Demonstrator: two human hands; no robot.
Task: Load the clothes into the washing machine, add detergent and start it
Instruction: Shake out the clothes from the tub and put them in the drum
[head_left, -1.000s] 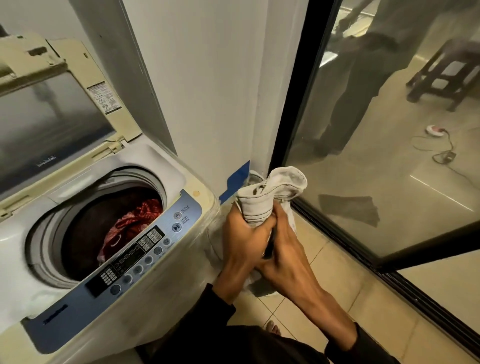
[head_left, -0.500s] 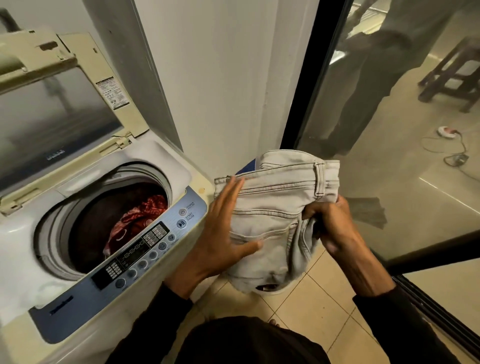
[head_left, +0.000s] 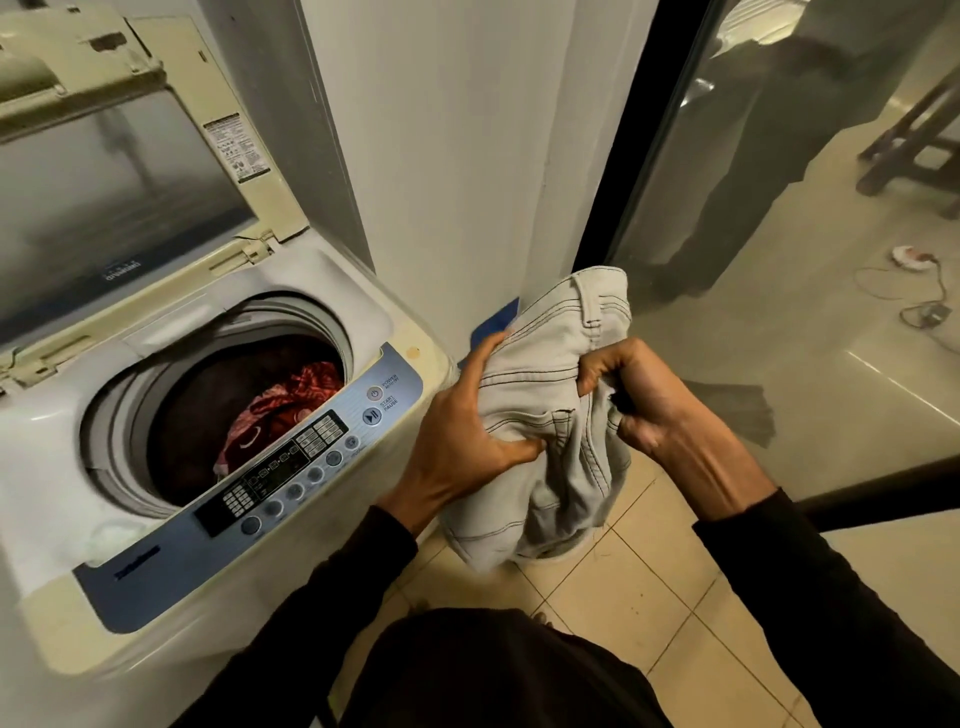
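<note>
A white top-loading washing machine (head_left: 62, 499) stands at the left with its lid (head_left: 109, 187) raised. Red patterned clothes (head_left: 280, 410) lie inside the drum. Light grey jeans (head_left: 550, 364) hang bunched in the air to the right of the machine, above the tiled floor. My left hand (head_left: 462, 441) grips the jeans on their left side, thumb pressed into the fabric. My right hand (head_left: 649, 410) is clenched on their right side near the waistband. The blue control panel (head_left: 291, 467) faces me, just left of my left hand.
A white wall corner (head_left: 467, 156) rises behind the machine. A glass door with a black frame (head_left: 618, 171) fills the right, showing a reflection of a standing person, a wooden stool (head_left: 914, 140) and a cable (head_left: 924, 306) on the floor beyond. Beige floor tiles (head_left: 639, 587) lie below the jeans.
The jeans went from a tight bundle to partly spread, then gathered again. My left hand went from a flat palm on the fabric to a grip. The view shifted slightly toward the machine.
</note>
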